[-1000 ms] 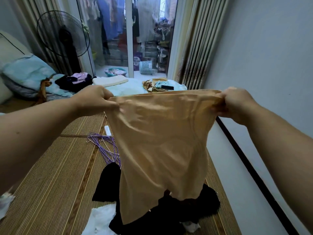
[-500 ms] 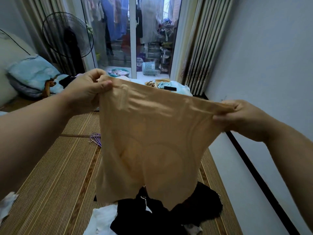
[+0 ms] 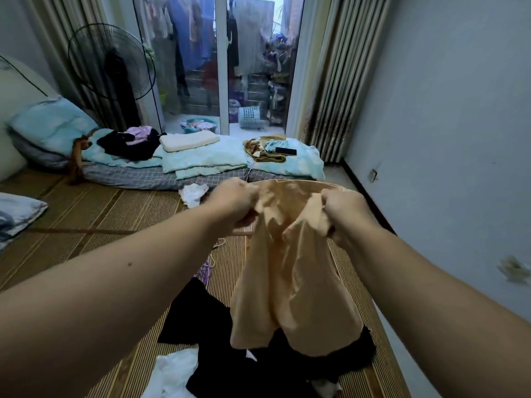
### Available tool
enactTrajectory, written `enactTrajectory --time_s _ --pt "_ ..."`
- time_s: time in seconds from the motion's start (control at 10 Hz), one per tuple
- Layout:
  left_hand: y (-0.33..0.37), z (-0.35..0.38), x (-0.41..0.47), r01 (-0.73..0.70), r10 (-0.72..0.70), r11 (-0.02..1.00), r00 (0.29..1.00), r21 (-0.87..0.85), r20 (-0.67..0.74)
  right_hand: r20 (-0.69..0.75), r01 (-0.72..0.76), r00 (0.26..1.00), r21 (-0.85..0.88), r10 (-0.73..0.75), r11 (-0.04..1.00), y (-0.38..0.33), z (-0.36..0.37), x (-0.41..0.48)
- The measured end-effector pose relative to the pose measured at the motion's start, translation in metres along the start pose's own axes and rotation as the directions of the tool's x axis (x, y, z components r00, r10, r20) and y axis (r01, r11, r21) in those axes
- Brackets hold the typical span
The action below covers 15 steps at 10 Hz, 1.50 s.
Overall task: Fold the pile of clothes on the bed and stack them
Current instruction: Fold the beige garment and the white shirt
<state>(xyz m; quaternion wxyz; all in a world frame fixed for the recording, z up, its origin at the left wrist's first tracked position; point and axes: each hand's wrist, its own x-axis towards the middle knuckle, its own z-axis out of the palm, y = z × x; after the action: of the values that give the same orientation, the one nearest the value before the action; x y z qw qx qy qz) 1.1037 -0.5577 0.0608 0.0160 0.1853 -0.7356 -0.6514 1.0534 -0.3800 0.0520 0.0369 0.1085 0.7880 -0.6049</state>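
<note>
The main risk is a crooked fold. Both hands are fists bunched on the top edge of the tan garment: the left hand and right hand are close together but apart, each with a crumpled wad of cloth in its curled fingers. With the edge gathered like this, the corners are hard to find, so the two halves may not line up. The cloth looks thin and slick, and I judge that a wad could slide out of one fist and let that side drop.

A second risk is below the hands. The hem hangs just above, perhaps touching, the heap of dark clothes, with a white piece beside it below the left forearm. Lowering the garment there could drag those pieces or bury it among them. Purple hangers lie on the bed mat under the left wrist and could snag the fabric.

The garment is pale peach-tan, smooth and faintly shiny. It is creased hard where the fists crush it. A flatter band of its top edge runs between the hands on their far side. Beneath them it falls in long, soft vertical folds, widening downward, and ends in an uneven lower edge with a rounded lobe under each hand.
</note>
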Motion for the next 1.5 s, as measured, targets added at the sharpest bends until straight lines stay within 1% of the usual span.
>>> enactTrajectory --time_s 0.1,0.2,0.3,0.4,0.5,0.6,0.7,0.8,0.9,1.0,1.1,1.2,1.3,1.4,1.5 --pt "0.012 0.017 -0.013 -0.102 0.097 0.995 0.977 0.019 0.189 0.075 0.035 0.996 0.152 -0.047 0.988 0.000 0.014 -0.016" --pt "0.027 0.024 -0.025 -0.153 0.164 0.986 0.944 -0.062 0.285 0.351 0.132 0.908 0.277 -0.228 0.952 -0.004 0.009 -0.032" --pt "0.042 0.021 -0.031 -0.154 0.166 0.986 0.909 -0.062 0.384 0.527 0.215 0.748 0.382 -0.403 0.899 -0.009 -0.002 -0.045" --pt "0.055 0.006 -0.036 -0.258 0.168 0.951 0.892 0.168 0.421 0.484 0.249 0.791 0.303 -0.373 0.920 -0.017 0.001 -0.045" --pt "0.066 -0.025 -0.031 -0.499 0.325 0.701 0.859 0.509 0.395 0.509 0.308 0.784 0.177 -0.354 0.935 -0.022 0.009 -0.047" --pt "0.058 -0.052 -0.020 -0.509 0.235 0.602 0.850 0.616 0.472 0.612 0.204 0.722 0.259 -0.323 0.944 -0.026 0.014 -0.050" --pt "0.030 -0.070 -0.011 -0.395 0.008 0.736 0.817 0.549 0.577 0.691 0.155 0.659 0.262 -0.297 0.953 -0.022 0.021 -0.046" --pt "0.000 -0.079 0.002 -0.311 -0.035 0.792 0.836 0.525 0.548 0.709 0.120 0.674 0.169 -0.205 0.978 -0.006 0.032 -0.035" --pt "-0.027 -0.081 0.021 -0.304 0.022 0.680 0.918 0.667 0.397 0.572 0.280 0.798 -0.068 -0.193 0.958 0.017 0.052 -0.014" --pt "-0.049 -0.078 0.044 -0.284 0.156 0.417 0.958 0.863 0.240 0.407 0.339 0.886 -0.245 -0.221 0.908 0.040 0.074 0.005" --pt "-0.061 -0.077 0.061 -0.255 0.269 0.369 0.950 0.894 0.159 0.355 0.304 0.910 -0.225 -0.212 0.926 0.050 0.090 0.020" --pt "-0.059 -0.080 0.072 -0.248 0.363 0.371 0.926 0.895 0.106 0.319 0.353 0.907 -0.221 -0.275 0.909 0.046 0.101 0.030" --pt "-0.047 -0.091 0.070 -0.269 0.480 0.309 0.872 0.912 0.095 0.355 0.383 0.876 -0.098 -0.327 0.918 0.036 0.103 0.029" --pt "-0.038 -0.104 0.048 -0.309 0.537 0.273 0.835 0.911 0.122 0.384 0.443 0.831 -0.022 -0.401 0.896 0.027 0.101 0.017" --pt "-0.045 -0.113 0.020 -0.306 0.537 0.177 0.826 0.935 0.169 0.463 0.486 0.787 -0.060 -0.407 0.872 0.034 0.098 -0.004"
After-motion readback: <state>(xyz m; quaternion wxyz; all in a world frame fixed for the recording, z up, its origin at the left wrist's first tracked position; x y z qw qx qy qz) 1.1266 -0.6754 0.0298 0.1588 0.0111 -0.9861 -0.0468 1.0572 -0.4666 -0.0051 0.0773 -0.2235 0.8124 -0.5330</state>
